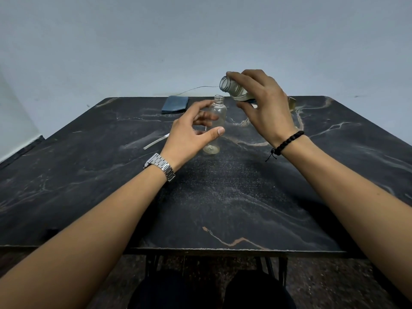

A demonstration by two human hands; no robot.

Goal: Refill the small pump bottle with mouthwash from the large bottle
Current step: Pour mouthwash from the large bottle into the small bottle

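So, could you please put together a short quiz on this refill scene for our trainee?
1. True or false: the small bottle stands upright with its pump off.
2. Which of the hands holds the large bottle? A) left hand B) right hand
3. Fill in: the large bottle's mouth is tilted toward the ___ bottle.

Key: 1 true; 2 B; 3 small.

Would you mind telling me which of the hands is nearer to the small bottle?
Left. The left hand is cupped around the small bottle, while the right hand is above and to its right, holding the large bottle tilted.
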